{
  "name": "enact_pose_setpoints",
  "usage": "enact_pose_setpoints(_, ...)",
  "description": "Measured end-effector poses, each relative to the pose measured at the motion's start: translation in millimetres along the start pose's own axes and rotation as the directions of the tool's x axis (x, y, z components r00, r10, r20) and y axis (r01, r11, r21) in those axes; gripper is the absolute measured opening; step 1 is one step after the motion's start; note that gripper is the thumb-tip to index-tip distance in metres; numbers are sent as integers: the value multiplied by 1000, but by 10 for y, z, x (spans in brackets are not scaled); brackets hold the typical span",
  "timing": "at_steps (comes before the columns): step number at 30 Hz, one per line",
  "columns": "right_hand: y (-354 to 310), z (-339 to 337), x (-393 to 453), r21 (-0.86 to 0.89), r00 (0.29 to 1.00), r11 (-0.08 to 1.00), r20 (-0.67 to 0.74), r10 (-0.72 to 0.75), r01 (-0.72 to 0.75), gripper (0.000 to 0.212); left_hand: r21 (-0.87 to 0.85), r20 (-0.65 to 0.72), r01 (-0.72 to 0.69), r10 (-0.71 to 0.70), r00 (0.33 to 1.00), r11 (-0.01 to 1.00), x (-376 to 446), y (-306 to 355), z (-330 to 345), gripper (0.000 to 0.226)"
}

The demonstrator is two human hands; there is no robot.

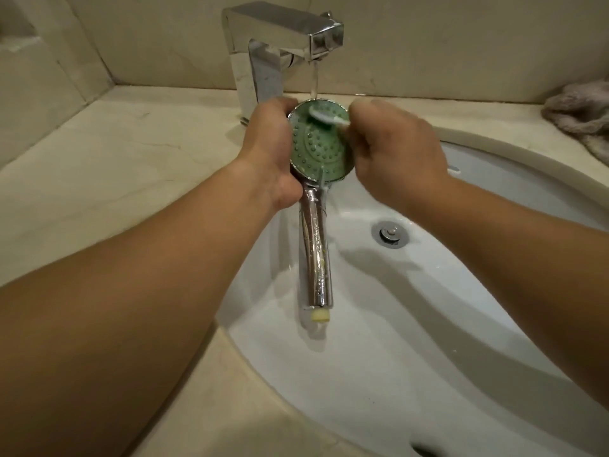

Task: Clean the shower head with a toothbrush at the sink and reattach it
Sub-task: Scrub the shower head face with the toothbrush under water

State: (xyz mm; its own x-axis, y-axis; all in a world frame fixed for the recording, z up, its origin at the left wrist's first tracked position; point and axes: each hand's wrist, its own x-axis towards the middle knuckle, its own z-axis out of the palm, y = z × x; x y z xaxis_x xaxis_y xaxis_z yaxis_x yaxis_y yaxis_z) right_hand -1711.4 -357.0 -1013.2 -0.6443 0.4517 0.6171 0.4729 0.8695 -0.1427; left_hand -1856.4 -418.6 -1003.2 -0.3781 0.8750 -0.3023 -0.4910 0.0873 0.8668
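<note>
Over the white sink basin [395, 357], a chrome shower head [318, 143] held with its green nozzle face up and its handle pointing toward the near side, pale threaded end lowest. Gripped at the neck and left rim of the face by the left hand [273, 153], fingers curled round behind it, thumb side along the rim. Laid across the far part of the green face, the white head of a toothbrush [324, 116], bristles down against the nozzles, blurred. Pinched by the right hand [395, 150], fingers closed round the handle just right of the shower head; most of the handle hidden inside that grasp. Falling from the square chrome faucet [280, 37] at the far edge, a thin stream of water [313, 80] onto the far rim of the shower head. In the basin to the right and nearer, a round metal drain [390, 234]. All around, a beige marble counter [99, 153]. At far right on the counter, a crumpled pinkish cloth [583, 117].
</note>
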Motion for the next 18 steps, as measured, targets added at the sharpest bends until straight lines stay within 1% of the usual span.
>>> enact_pose_setpoints(1, 30, -10, 22, 15, 999, 999, 1, 49, -49, 15, 2, 6, -2, 2, 1000, 1000, 6, -8, -3, 42)
enact_pose_setpoints(2, 16, -4, 4, 15, 999, 999, 5, 32, -32, 16, 10, 8, 0, 0, 1000, 1000, 6, -16, -9, 42)
enact_pose_setpoints(4, -54, 14, -69, 7, 994, 994, 19, -107, 107, 13, 41, 0, 4, -5, 1000, 999, 5, -17, -16, 42)
enact_pose_setpoints(5, -58, 14, -75, 1, 991, 991, 24, -134, 134, 11, 50, -2, 3, -3, 1000, 999, 12, -18, -19, 42)
enact_pose_setpoints(6, -56, -14, -50, -20, 995, 995, 38, -93, 94, 12, 53, 1, 0, 0, 1000, 999, 15, -20, -16, 42)
enact_pose_setpoints(8, 1, -58, 32, -29, 998, 998, 37, 50, -49, 14, 50, 6, -4, 4, 1000, 999, 17, -27, -12, 43)
enact_pose_setpoints(9, 12, -64, 32, -13, 998, 998, 22, 59, -58, 12, 53, 6, -6, 6, 1000, 999, 15, -32, -8, 42)
enact_pose_setpoints(10, -28, -58, -3, 0, 1000, 1000, 26, 3, -3, 7, 58, 5, -6, 6, 1000, 998, 3, -28, -3, 42)
enact_pose_setpoints(12, -94, 1, -86, -3, 988, 989, 36, -150, 151, 7, 56, -11, -8, 8, 1000, 998, -16, -15, 1, 41)
enact_pose_setpoints(13, -86, -2, -84, -16, 987, 988, 41, -153, 154, 6, 56, -13, -9, 10, 1000, 998, -19, -10, 9, 41)
enact_pose_setpoints(16, 14, -52, 45, -23, 999, 999, 17, 30, -30, 13, 60, 0, -16, 16, 1000, 998, -23, -21, 17, 43)
enact_pose_setpoints(17, 26, -51, 31, -14, 1000, 1000, 11, 6, -6, 12, 59, -3, -16, 16, 1000, 998, -24, -26, 18, 43)
enact_pose_setpoints(18, -11, -31, -22, 0, 997, 997, 27, -71, 71, 10, 61, -11, -15, 16, 1000, 998, -26, -24, 19, 42)
